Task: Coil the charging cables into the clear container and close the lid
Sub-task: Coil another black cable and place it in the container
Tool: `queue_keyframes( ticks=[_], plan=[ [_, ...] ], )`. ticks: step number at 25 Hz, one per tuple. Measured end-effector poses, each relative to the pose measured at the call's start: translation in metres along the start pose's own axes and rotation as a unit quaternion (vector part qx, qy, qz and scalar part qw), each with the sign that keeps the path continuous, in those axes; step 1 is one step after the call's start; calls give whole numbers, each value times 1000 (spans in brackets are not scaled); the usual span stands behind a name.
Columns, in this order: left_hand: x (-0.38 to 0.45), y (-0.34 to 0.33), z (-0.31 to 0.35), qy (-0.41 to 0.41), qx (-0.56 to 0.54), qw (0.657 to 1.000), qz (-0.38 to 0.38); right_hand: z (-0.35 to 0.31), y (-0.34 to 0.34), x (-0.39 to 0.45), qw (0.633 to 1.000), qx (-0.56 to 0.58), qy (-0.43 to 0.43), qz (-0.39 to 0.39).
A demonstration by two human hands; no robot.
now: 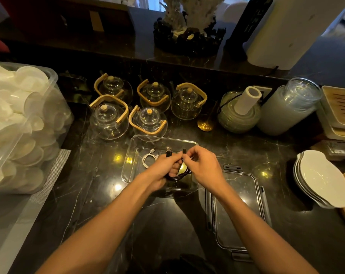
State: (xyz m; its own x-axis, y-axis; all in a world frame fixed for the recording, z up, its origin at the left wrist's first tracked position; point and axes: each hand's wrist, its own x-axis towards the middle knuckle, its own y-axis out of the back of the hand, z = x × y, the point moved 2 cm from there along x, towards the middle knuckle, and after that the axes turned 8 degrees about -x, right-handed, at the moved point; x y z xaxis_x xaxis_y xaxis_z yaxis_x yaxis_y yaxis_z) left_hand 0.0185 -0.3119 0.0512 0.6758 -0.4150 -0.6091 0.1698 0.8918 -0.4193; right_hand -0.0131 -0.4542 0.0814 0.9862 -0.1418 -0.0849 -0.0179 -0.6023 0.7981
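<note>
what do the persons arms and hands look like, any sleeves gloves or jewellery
Both forearms are bare from the bottom edge of the view to the wrists; no sleeve shows. The left hand and the right hand wear no gloves, and no watch, bracelet or ring can be seen on them. No markings show on the arms in this dim light.

No text, label, brand or number can be read here. The dark upright slab (250, 22) behind the white coral ornament (189, 12), just to its right, bears pale marks running down its face, but they are too blurred to make out. A tan patch (96, 21) on the dark cabinet well to the ornament's left shows no legible writing either.
</note>
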Motion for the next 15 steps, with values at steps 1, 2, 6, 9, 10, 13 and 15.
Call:
queue_keyframes(
  ticks=[1, 2, 6, 9, 10, 13, 15],
  plan=[
    [0, 2, -1, -2, 1, 1000, 1, -2, -1, 2, 1000, -8, 5, -18],
    [-1, 3, -3, -4, 8, 1000, 1, -3, -2, 2, 999, -28, 16, -24],
    [-2, 6, -5, -9, 10, 1000, -7, -1, 2, 9, 977, 194, -82, 26],
    [-2, 12, 2, -3, -19, 1000, -20, 0, -1, 10, 918, 364, -158, 20],
    [-3, 14, 4, -6, -11, 1000, -19, 1, -5, 9, 903, 394, -172, -6],
    [-2, 23, 11, -17, 95, 995, 0, 2, -19, 7, 873, 426, -216, -98],
    [0, 28, 18, -21, 167, 986, -9, 5, -25, 9, 879, 407, -220, -115]
  ],
)
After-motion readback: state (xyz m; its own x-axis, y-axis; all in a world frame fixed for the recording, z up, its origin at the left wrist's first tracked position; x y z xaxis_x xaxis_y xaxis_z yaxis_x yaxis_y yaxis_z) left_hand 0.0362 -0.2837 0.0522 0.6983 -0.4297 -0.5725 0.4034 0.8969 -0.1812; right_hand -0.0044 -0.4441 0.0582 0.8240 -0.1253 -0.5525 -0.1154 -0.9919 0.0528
